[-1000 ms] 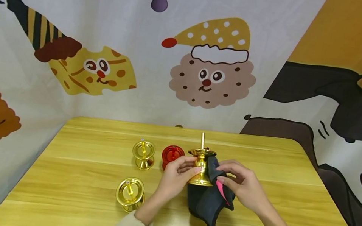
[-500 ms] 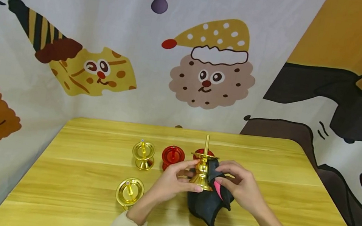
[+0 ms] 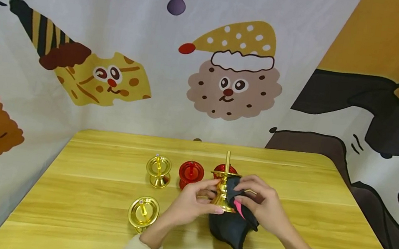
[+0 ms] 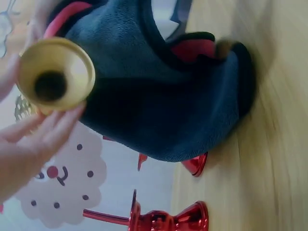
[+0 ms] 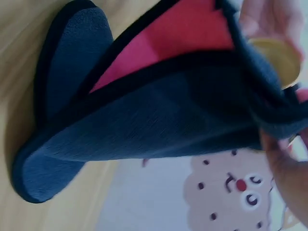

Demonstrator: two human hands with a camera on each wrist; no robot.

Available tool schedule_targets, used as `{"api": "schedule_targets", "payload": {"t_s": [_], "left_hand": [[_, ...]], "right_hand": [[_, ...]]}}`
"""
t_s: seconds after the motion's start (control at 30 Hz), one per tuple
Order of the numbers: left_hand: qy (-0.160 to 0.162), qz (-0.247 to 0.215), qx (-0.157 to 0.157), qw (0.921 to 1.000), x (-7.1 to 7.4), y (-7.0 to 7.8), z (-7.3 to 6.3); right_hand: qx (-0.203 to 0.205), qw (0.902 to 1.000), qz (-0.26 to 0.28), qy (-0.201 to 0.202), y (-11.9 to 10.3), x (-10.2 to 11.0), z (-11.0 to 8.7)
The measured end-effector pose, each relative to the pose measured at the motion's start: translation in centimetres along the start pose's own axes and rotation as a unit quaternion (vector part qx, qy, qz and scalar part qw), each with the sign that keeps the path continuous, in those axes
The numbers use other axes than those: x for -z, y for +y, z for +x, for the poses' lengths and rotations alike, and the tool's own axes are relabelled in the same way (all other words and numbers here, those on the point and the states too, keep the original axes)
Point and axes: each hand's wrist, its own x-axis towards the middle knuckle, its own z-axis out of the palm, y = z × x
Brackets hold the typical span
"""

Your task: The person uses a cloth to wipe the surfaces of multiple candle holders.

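My left hand (image 3: 187, 205) grips a gold candle holder (image 3: 222, 197) with a thin spike on top, thumb near its base and fingers behind the stem. It is held up almost upright. Its hollow underside faces the left wrist view. My right hand (image 3: 263, 200) pinches a dark blue-grey cloth (image 3: 229, 229) between thumb and fingers. A fold of the cloth lies against the right side of the holder's stem. The rest hangs down towards the table, its pink reverse (image 5: 168, 43) showing in the right wrist view.
Two more gold candle holders (image 3: 158, 169) stand on the wooden table (image 3: 80, 193) to the left. A red candle holder (image 3: 191, 174) stands beyond my left hand. Another red one (image 3: 220, 168) is partly hidden behind the held holder. A printed curtain (image 3: 141, 20) hangs behind the table.
The gold candle holder has shifted slightly right and lower, uncovering part of the red one behind it. My left thumb has moved down to its base. The cloth's hanging end has swung slightly.
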Motion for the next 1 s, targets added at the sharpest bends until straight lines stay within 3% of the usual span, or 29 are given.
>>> {"api": "schedule_targets", "payload": {"t_s": [0.1,0.2,0.27,0.33,0.4,0.47,0.53,0.57,0.63,0.7,0.73,0.8,0.87,0.93,1.0], "left_hand": [[-0.035,-0.074,0.008,0.9966,0.5,0.0,-0.1],[-0.034,-0.072,0.003,0.9968,0.4,0.3,-0.1],[-0.012,-0.028,-0.002,0.9995,0.0,0.4,0.0],[0.027,0.052,-0.015,0.9981,-0.7,0.5,0.0],[0.065,0.138,-0.039,0.9876,-1.4,0.6,0.1],[0.096,0.214,-0.068,0.9697,-2.0,0.5,0.1],[0.109,0.252,-0.086,0.9578,-2.3,0.4,0.0],[0.106,0.248,-0.086,0.959,-2.3,0.4,0.0],[0.082,0.198,-0.068,0.9743,-1.9,0.2,0.0],[0.046,0.107,-0.037,0.9925,-1.3,0.1,0.0],[0.027,0.056,-0.02,0.9978,-0.9,0.0,0.0],[-0.006,-0.03,0.003,0.9995,-0.2,0.0,0.0],[-0.026,-0.072,0.011,0.997,0.1,0.0,0.0],[-0.03,-0.072,0.008,0.9969,0.2,0.0,0.0],[-0.023,-0.04,-0.004,0.9989,0.0,0.0,0.1]], "right_hand": [[-0.016,0.9972,0.073,-0.012,0.5,0.6,-0.3],[-0.038,0.9953,0.089,-0.009,0.8,0.8,-0.5],[-0.049,0.9957,0.079,0.001,0.9,0.7,-0.6],[-0.047,0.9972,0.056,0.014,0.8,0.4,-0.6],[-0.034,0.999,0.01,0.026,0.5,0.0,-0.5],[-0.014,0.9981,-0.047,0.036,0.3,-0.5,-0.4],[0.004,0.9944,-0.096,0.043,0.1,-0.9,-0.3],[0.011,0.993,-0.108,0.046,0.1,-1.0,-0.3],[0.014,0.9949,-0.089,0.046,0.2,-1.0,-0.4],[0.01,0.9986,-0.032,0.04,0.4,-0.8,-0.5],[0.006,0.9993,0.001,0.036,0.5,-0.6,-0.5],[-0.004,0.998,0.058,0.027,0.6,-0.2,-0.6],[-0.013,0.996,0.085,0.022,0.6,0.1,-0.6],[-0.021,0.9961,0.083,0.023,0.4,0.2,-0.5],[-0.025,0.9976,0.058,0.029,0.2,0.1,-0.5]]}}
